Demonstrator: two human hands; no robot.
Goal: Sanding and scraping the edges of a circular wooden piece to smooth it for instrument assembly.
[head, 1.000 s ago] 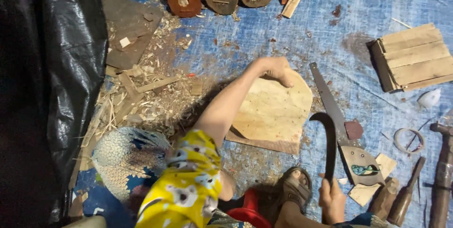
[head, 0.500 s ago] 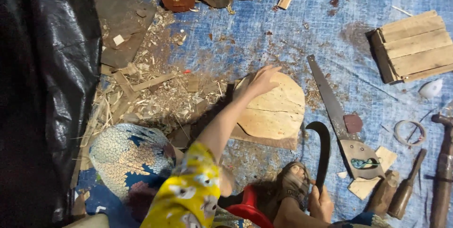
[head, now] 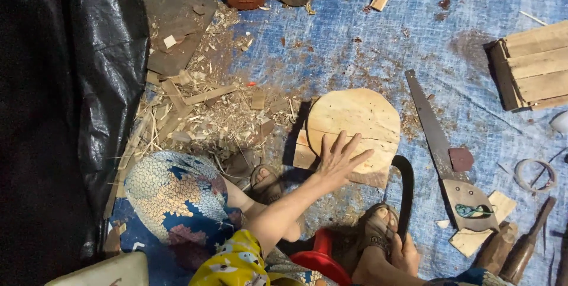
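Plywood (head: 355,126), cut roughly round, lies on the blue tarp (head: 367,49) beside a handsaw (head: 435,138), pressed flat under the spread left hand (head: 338,158), while a curved blade (head: 407,194) is gripped by the right hand (head: 405,250), so the splayed fingers could be nicked if it slips.

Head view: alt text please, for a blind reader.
The left hand presses flat on a rounded wooden board lying on a blue tarp, while the right hand holds a dark curved blade. A handsaw lies beside it.
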